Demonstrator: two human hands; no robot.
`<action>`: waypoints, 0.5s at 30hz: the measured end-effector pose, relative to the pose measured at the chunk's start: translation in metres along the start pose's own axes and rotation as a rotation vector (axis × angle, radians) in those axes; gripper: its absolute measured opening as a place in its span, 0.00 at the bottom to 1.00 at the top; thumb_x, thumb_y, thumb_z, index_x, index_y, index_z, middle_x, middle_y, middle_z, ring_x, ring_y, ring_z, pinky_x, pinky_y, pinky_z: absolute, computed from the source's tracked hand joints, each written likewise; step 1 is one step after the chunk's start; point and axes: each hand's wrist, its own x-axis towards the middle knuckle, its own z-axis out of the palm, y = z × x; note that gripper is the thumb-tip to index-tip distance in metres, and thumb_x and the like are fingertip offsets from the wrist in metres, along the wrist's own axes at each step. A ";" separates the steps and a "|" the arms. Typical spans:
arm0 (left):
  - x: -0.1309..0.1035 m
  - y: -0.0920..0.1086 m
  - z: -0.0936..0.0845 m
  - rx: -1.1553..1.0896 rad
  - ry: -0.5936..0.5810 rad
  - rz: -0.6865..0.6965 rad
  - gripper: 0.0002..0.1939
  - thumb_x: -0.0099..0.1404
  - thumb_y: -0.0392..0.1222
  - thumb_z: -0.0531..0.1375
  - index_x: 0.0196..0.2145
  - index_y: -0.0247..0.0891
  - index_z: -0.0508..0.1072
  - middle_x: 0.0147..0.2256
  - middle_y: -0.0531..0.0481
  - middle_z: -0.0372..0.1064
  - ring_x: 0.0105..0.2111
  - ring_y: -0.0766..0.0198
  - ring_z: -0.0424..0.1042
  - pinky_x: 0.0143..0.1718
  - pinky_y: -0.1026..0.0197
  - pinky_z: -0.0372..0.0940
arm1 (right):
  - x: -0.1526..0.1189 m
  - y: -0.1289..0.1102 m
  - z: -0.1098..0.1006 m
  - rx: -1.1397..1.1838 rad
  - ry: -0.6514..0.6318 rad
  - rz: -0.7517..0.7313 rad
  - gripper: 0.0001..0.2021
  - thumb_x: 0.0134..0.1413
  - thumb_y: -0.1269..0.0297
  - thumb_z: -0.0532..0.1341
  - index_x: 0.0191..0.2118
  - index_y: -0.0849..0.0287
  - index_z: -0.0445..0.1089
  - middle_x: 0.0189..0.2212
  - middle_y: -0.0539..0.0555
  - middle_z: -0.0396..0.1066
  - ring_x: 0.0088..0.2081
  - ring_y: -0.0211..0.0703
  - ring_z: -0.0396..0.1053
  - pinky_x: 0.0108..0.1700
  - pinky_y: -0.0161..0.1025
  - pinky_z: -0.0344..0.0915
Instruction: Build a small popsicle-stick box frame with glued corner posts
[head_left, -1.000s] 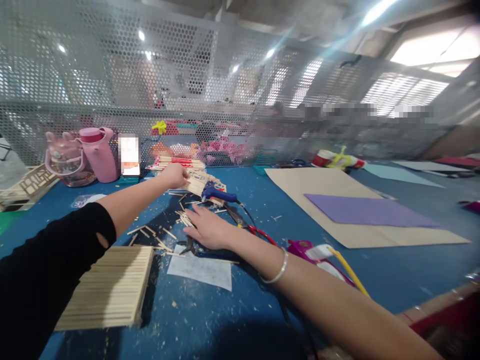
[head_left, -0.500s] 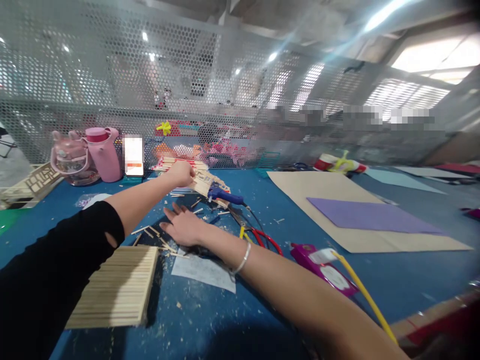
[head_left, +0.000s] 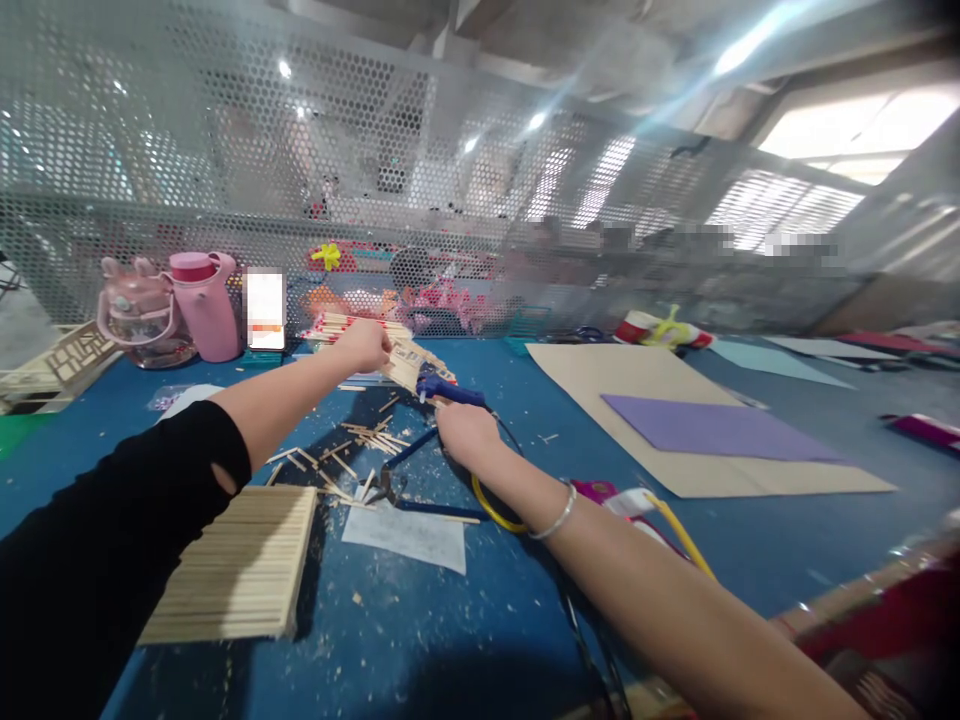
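My left hand is closed at the far side of the table, over a bundle of thin wooden sticks. Its fingertips meet the edge of a small wooden lattice panel; what they grip is hidden. My right hand is curled down just below a blue glue gun, and I cannot make out what is under its fingers. Blue-handled pliers lie spread beside it, partly over a white paper. A yellow loop shows under my right wrist. Short cut sticks are scattered between my arms.
A slatted wooden block lies near left. Pink bottles and a lit phone stand by the perforated metal screen. Purple sheet rests on beige board at right. A magenta device sits by my right forearm.
My right hand has moved right and away from me, from above the cut sticks to beside the glue gun, and its fingers have curled. The pliers are uncovered. My left hand stays put.
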 end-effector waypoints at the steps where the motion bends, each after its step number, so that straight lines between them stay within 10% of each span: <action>1: 0.000 0.000 0.000 0.000 -0.003 -0.001 0.14 0.54 0.38 0.58 0.39 0.40 0.77 0.38 0.49 0.76 0.39 0.61 0.72 0.41 0.68 0.63 | 0.002 0.000 0.001 -0.024 0.016 0.026 0.17 0.55 0.79 0.46 0.42 0.73 0.71 0.38 0.73 0.72 0.44 0.57 0.71 0.42 0.47 0.66; 15: 0.000 -0.002 0.002 -0.023 -0.084 0.012 0.14 0.63 0.43 0.56 0.45 0.36 0.69 0.45 0.46 0.67 0.43 0.58 0.68 0.43 0.53 0.65 | -0.017 -0.041 -0.006 -0.015 0.064 -0.016 0.18 0.58 0.75 0.44 0.52 0.67 0.60 0.40 0.70 0.71 0.42 0.52 0.72 0.41 0.45 0.66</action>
